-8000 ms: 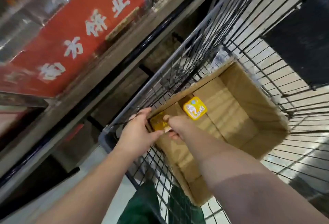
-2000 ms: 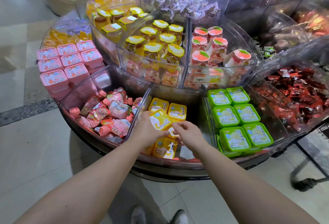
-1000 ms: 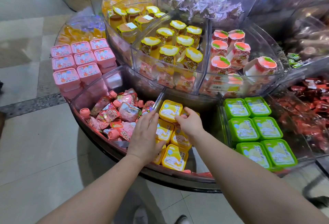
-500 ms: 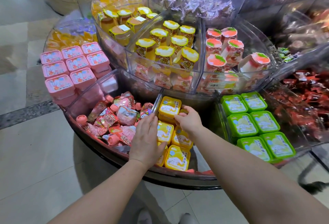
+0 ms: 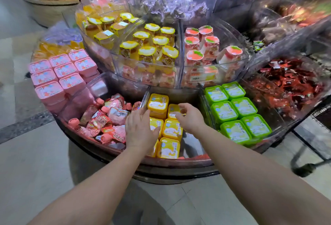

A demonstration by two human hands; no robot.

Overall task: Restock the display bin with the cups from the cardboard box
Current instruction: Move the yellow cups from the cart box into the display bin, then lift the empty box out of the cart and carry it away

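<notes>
Several square yellow cups (image 5: 169, 147) lie in two rows in the clear-walled display bin (image 5: 190, 147) at the front of the round stand. One yellow cup (image 5: 158, 104) sits raised at the back left. My left hand (image 5: 141, 130) lies flat with straight fingers on the left row of cups. My right hand (image 5: 190, 118) curls thumb and fingers round the back-right yellow cup (image 5: 172, 111), which sits low in the bin. The cardboard box is out of view.
Green cups (image 5: 236, 113) fill the bin to the right, pink pouches (image 5: 107, 117) the bin to the left, with pink cups (image 5: 59, 74) beyond. A higher tier holds yellow-lidded cups (image 5: 150, 45). A wire cart (image 5: 320, 115) edges in at the right.
I turned from the box in the cart to the stand. In the last second my right hand set a yellow cup at the bin's back right; my left hand stayed flat on the left row.
</notes>
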